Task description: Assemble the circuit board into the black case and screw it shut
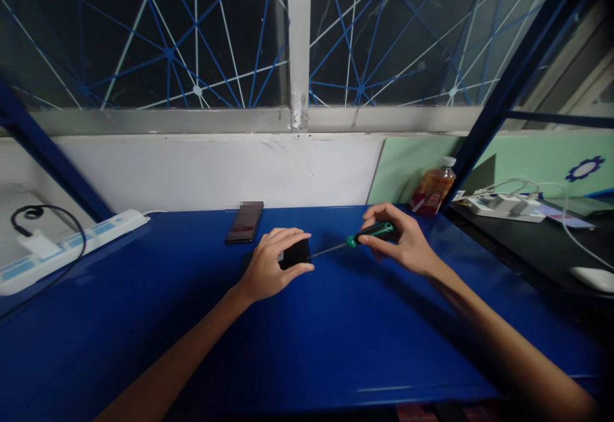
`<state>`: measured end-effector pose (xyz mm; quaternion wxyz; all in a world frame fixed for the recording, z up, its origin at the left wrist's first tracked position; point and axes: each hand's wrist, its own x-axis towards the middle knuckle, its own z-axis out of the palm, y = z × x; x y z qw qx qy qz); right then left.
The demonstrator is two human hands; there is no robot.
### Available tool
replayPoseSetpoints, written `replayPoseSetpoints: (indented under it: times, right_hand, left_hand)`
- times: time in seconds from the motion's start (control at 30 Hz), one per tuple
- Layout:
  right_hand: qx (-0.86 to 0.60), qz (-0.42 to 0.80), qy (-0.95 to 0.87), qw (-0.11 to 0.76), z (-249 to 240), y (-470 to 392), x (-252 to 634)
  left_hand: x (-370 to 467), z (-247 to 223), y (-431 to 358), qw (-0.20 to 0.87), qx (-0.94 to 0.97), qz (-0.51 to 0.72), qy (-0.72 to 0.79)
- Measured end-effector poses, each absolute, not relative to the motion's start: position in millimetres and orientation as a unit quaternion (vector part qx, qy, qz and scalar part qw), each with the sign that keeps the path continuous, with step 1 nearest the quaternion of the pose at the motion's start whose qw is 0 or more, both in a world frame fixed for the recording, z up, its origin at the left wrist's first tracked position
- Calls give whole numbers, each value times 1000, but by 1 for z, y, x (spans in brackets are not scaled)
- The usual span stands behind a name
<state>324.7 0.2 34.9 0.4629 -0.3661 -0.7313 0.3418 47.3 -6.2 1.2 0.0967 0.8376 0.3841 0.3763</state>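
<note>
A small black box-like object (296, 254) is held on the blue table by my left hand (272, 263), its fingers over the far side and the thumb along the near side. My right hand (397, 238) grips the green and black handle of a screwdriver (373, 234). The thin metal shaft points left, and its tip is at the right end of the black object. Whether the tip touches or enters it is too small to tell. A dark phone (245, 222) lies just beyond my left hand.
The blue table (307, 358) runs up to a white wall below windows. At the left lies a white power strip (77, 246) with a black cable. A bottle (434, 185) stands at the back right, near a blue post. Farther right are another power strip (503, 206) and a white mouse (593, 278).
</note>
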Motion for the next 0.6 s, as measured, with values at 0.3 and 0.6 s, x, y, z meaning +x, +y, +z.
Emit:
replayPoseSetpoints:
  times: [0.3,0.6]
  right_hand:
    - [-331,353,-743,461,39,-8,320]
    - [-398,270,-723,497,31,-4,319]
  left_hand:
    - [47,-1,-5,92,838,383,378]
    - [47,-1,-5,89,839,379,381]
